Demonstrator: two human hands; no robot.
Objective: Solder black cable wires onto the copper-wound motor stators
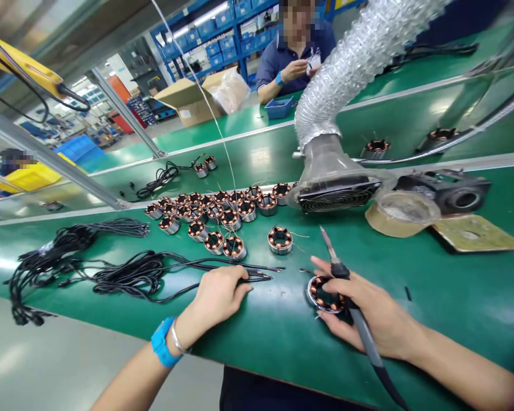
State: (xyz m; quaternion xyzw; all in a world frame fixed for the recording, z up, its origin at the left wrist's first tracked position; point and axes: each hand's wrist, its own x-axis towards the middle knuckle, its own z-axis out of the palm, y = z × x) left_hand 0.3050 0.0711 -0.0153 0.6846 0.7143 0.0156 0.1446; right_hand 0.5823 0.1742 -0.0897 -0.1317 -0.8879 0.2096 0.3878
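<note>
My right hand (368, 308) is closed around a soldering iron (362, 331), its metal tip pointing up and away from me. The same hand grips a ring-shaped motor stator (325, 295) with copper windings, tilted just above the bench. On the left, my left hand (223, 294) has its fingers curled over the stripped ends of black cables (257, 275), thumb below; part of the grip is hidden. Those cables run back to a coiled bundle (132, 274). A single stator (280, 240) with loose thin wires stands between and beyond my hands.
Several stators (214, 211) stand grouped at the back of the green bench (257, 337). A fume extraction hood (338, 182) on a silver duct hangs right of them. Behind the right hand sit a round tub (405, 214) and a black holder (449, 191). A co-worker (295, 57) sits opposite.
</note>
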